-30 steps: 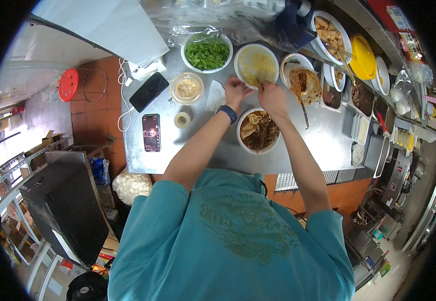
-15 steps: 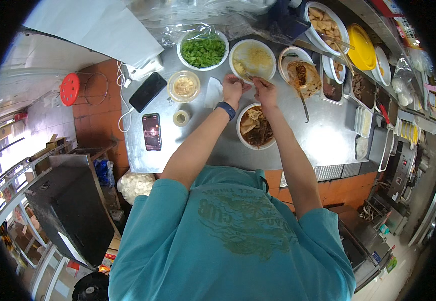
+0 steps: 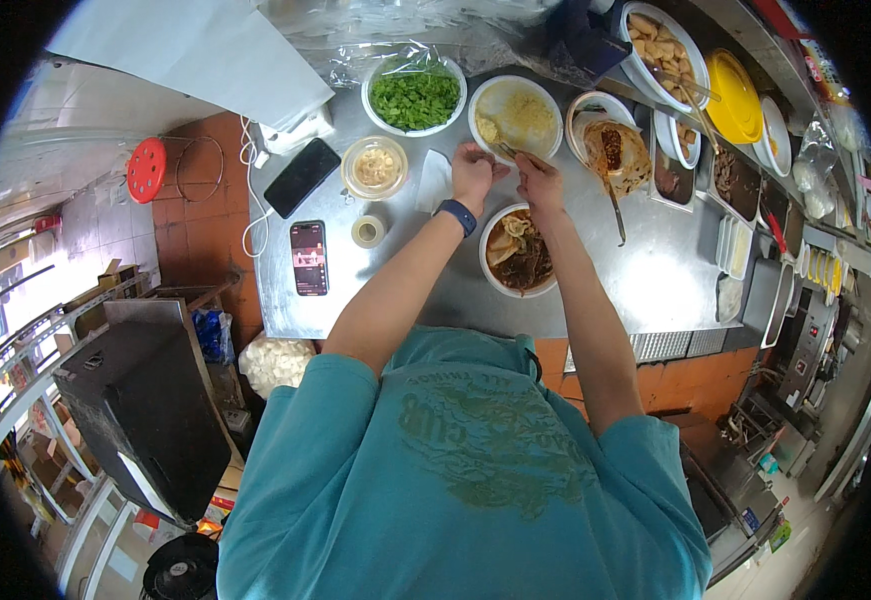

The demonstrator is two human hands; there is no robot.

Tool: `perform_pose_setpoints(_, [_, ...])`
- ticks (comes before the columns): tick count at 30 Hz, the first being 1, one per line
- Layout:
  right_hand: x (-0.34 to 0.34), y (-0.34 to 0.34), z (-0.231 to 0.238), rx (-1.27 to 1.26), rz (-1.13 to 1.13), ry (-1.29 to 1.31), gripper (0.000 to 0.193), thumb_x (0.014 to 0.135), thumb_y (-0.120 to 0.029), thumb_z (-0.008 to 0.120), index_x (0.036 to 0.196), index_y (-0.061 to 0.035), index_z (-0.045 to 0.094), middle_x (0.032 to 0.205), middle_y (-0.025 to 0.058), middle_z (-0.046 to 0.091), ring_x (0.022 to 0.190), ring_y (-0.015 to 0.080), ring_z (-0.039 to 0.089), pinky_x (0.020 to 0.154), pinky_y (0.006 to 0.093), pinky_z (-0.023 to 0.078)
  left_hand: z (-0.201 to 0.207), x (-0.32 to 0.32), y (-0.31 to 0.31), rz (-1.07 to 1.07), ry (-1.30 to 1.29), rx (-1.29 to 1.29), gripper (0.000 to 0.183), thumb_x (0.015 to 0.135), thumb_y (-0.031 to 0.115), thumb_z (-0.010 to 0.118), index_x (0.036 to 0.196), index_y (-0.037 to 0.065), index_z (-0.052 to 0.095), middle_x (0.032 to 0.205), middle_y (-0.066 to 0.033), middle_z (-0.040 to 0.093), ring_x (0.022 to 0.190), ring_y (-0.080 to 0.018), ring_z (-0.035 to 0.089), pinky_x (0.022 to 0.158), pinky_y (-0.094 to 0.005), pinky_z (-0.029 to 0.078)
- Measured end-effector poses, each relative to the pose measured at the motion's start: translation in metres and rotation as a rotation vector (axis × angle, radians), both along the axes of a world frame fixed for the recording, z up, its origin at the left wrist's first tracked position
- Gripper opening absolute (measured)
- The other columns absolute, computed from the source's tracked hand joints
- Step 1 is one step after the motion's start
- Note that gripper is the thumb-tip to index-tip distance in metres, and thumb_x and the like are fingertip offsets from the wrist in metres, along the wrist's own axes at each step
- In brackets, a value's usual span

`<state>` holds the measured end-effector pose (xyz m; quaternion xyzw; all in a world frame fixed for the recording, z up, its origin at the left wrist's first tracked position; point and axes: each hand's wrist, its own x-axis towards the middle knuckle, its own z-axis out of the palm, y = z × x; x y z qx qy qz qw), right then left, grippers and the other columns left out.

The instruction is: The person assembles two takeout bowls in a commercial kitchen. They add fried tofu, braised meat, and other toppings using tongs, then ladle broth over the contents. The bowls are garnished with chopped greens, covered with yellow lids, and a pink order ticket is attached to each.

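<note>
My right hand [image 3: 538, 182] is closed on the handle of a spoon [image 3: 508, 151], whose far end reaches into a white bowl of minced garlic [image 3: 547, 140]. Beside it, at that bowl's near rim, my left hand [image 3: 472, 172] has its fingers curled in. Whatever they may hold is too small to tell. Just below my right wrist stands a white bowl of food in dark sauce [image 3: 520, 262], with pale pieces and some greens on top. My right forearm covers part of its right edge. A white napkin or paper [image 3: 435, 182] lies left of my left hand.
Left on the steel table [image 3: 395, 290] are chopped greens [image 3: 415, 100], a tub of pale slices [image 3: 374, 168], a tape roll [image 3: 367, 231] and two phones [image 3: 308, 258]. Right are a chili sauce bowl [image 3: 610, 150] with a ladle, metal food trays [image 3: 735, 185] and a yellow lid [image 3: 733, 95].
The view has shifted slightly, so the table's things sit a little further right. Both hands keep about the same place at the garlic bowl. More greens show in the sauced food's bowl.
</note>
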<state>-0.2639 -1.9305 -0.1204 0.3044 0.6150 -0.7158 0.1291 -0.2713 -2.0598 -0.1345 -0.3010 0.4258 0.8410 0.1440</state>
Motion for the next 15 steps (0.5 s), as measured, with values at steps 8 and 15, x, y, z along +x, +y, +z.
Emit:
perform_pose_setpoints(8, [0.04, 0.019, 0.031, -0.507, -0.12, -0.029, 0.022, 0.1, -0.014, 0.059, 0.118, -0.0032, 0.062, 0.066, -0.0069, 0.04, 0.052, 0.004, 0.032, 0.044, 0.021, 0.025, -0.009, 0.009, -0.008, -0.023, -0.001, 0.039, 0.028, 0.093, -0.006, 0.049, 0.12, -0.001, 0.043, 0.105, -0.0189, 0.062, 0.093, -0.0321, 0.07, 0.087, -0.0408, 0.061])
perform_pose_setpoints(15, [0.141, 0.045, 0.089, -0.15, -0.142, 0.007, 0.032, 0.101, -0.015, 0.057, 0.13, -0.0025, 0.06, 0.069, -0.0041, 0.042, 0.055, 0.0044, 0.034, 0.048, 0.0195, 0.026, 0.035, 0.062, -0.029, -0.001, -0.041, -0.024, 0.026, 0.097, 0.005, 0.049, 0.123, 0.003, 0.045, 0.107, -0.017, 0.062, 0.098, -0.0301, 0.068, 0.09, -0.0406, 0.056])
